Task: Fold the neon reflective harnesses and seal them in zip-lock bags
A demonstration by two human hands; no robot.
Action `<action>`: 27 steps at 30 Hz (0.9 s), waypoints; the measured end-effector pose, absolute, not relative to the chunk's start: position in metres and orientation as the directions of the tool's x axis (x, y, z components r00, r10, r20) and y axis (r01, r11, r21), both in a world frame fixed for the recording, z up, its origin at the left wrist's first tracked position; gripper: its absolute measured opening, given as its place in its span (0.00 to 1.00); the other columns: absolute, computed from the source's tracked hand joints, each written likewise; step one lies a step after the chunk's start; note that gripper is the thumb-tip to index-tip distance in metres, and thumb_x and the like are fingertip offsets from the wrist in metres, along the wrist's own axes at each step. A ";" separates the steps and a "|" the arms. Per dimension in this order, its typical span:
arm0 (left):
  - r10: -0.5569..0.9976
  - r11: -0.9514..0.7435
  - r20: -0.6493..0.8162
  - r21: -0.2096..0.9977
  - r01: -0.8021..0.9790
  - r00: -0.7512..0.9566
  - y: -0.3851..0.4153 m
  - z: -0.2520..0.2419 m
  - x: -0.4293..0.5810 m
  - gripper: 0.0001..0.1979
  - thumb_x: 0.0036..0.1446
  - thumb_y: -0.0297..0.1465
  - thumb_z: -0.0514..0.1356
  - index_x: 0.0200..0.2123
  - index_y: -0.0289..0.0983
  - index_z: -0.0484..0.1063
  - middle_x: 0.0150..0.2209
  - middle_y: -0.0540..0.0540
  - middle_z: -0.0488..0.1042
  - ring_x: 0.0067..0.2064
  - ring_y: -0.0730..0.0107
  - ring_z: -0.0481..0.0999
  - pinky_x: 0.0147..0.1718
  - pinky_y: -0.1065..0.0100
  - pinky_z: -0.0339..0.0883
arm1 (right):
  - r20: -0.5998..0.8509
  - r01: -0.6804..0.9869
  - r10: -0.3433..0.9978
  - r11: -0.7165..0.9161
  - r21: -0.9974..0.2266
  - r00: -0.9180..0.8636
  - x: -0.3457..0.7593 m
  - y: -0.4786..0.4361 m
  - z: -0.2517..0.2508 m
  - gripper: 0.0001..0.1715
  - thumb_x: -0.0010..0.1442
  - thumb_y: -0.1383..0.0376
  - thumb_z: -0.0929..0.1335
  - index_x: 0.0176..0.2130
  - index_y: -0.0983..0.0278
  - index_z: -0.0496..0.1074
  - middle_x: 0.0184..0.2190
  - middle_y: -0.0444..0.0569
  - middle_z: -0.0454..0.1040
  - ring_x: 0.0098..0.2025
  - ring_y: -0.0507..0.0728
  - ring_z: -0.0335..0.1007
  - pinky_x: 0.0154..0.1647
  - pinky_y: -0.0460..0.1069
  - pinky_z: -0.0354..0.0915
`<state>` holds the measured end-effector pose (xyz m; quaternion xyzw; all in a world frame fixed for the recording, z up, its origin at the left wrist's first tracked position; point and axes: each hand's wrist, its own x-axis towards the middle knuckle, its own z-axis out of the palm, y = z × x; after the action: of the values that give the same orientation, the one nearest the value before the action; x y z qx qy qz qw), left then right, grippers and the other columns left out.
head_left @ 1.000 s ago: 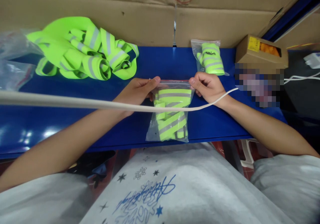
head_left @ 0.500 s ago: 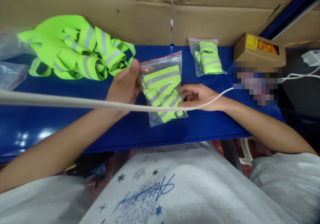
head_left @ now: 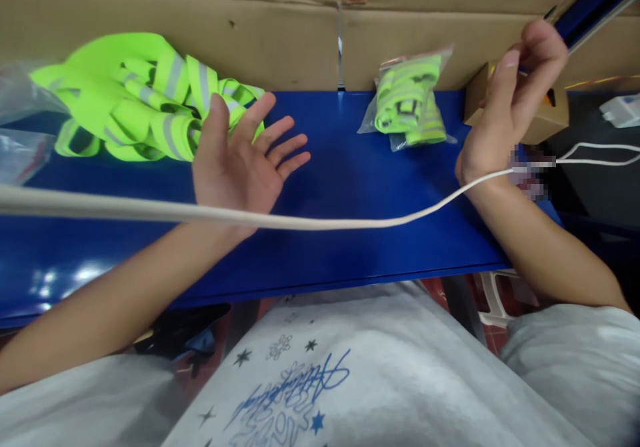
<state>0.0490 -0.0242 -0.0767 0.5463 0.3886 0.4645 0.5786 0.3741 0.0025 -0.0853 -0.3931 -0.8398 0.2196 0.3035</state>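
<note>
My left hand (head_left: pixel 243 160) is held palm up over the blue table, fingers spread and holding nothing. Just behind it lies a loose pile of neon-yellow reflective straps (head_left: pixel 135 94) with silver stripes. My right hand (head_left: pixel 505 104) is raised in front of the small cardboard box, its fingers bent and the thumb apart from them. I see nothing held in it. Between my hands, at the back, a clear zip bag of reflective straps (head_left: pixel 406 94) rests on top of another bagged strap roll (head_left: pixel 431 126).
A white cable (head_left: pixel 320 223) runs across the view in front of both forearms. The cardboard box (head_left: pixel 550 124) at the back right is partly hidden by my right hand. Clear plastic bags (head_left: pixel 25 150) lie at the far left. Cardboard (head_left: pixel 280 40) lines the table's back.
The zip bag of straps has left both hands and now lies on the other bag at the back. My left hand has opened; my right hand has moved up and right.
</note>
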 end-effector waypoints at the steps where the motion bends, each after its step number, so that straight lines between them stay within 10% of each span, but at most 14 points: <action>1: 0.961 -0.032 0.055 0.996 -0.088 0.270 -0.021 -0.080 0.049 0.35 0.65 0.65 0.51 0.64 0.52 0.72 0.66 0.45 0.75 0.69 0.41 0.72 0.60 0.39 0.76 | 0.345 0.536 0.769 0.628 -0.564 -0.538 0.371 0.002 -0.088 0.27 0.72 0.44 0.68 0.60 0.58 0.73 0.46 0.52 0.75 0.48 0.61 0.72 0.50 0.59 0.73; 6: 0.876 -0.150 -0.008 0.946 0.288 0.483 -0.014 -0.099 0.053 0.20 0.70 0.48 0.57 0.50 0.42 0.80 0.51 0.40 0.82 0.50 0.53 0.82 0.49 0.52 0.79 | 0.312 0.557 0.653 0.755 -0.347 -0.690 0.350 -0.019 -0.112 0.22 0.75 0.51 0.66 0.59 0.60 0.74 0.51 0.56 0.76 0.52 0.63 0.70 0.57 0.61 0.67; 10: 0.598 -0.768 0.108 0.359 0.530 0.794 -0.035 -0.105 0.058 0.17 0.74 0.39 0.54 0.53 0.38 0.79 0.56 0.36 0.78 0.57 0.48 0.79 0.58 0.48 0.74 | 0.276 0.597 0.623 0.782 -0.182 -0.732 0.350 -0.030 -0.124 0.20 0.78 0.60 0.61 0.59 0.63 0.75 0.55 0.59 0.75 0.54 0.65 0.70 0.54 0.60 0.64; 14: 0.491 -0.869 0.099 -0.005 0.494 0.865 -0.050 -0.102 0.057 0.20 0.77 0.33 0.48 0.60 0.35 0.75 0.60 0.34 0.76 0.59 0.46 0.78 0.55 0.48 0.74 | 0.256 0.605 0.623 0.781 -0.154 -0.739 0.355 -0.030 -0.122 0.22 0.78 0.58 0.61 0.60 0.63 0.76 0.55 0.59 0.76 0.53 0.66 0.71 0.52 0.59 0.63; 24: 0.747 -0.654 0.369 0.558 0.511 0.553 0.001 -0.097 0.098 0.13 0.70 0.38 0.56 0.52 0.42 0.76 0.53 0.40 0.77 0.44 0.59 0.79 0.49 0.55 0.77 | 0.239 0.629 0.661 0.750 -0.203 -0.711 0.352 -0.026 -0.121 0.22 0.77 0.57 0.62 0.60 0.62 0.77 0.55 0.60 0.77 0.55 0.66 0.72 0.54 0.59 0.64; 27: 0.818 -0.568 0.301 0.558 0.605 0.490 0.040 -0.077 0.158 0.26 0.64 0.46 0.66 0.61 0.45 0.70 0.65 0.39 0.67 0.62 0.51 0.72 0.62 0.49 0.70 | 0.269 0.609 0.646 0.764 -0.215 -0.715 0.353 -0.022 -0.122 0.21 0.77 0.58 0.62 0.57 0.63 0.79 0.54 0.59 0.79 0.56 0.66 0.74 0.56 0.59 0.65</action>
<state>0.1583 0.0402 -0.0773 0.8413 0.4228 0.2761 0.1929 0.3529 -0.0224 -0.1216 -0.3393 -0.9243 0.0552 0.1658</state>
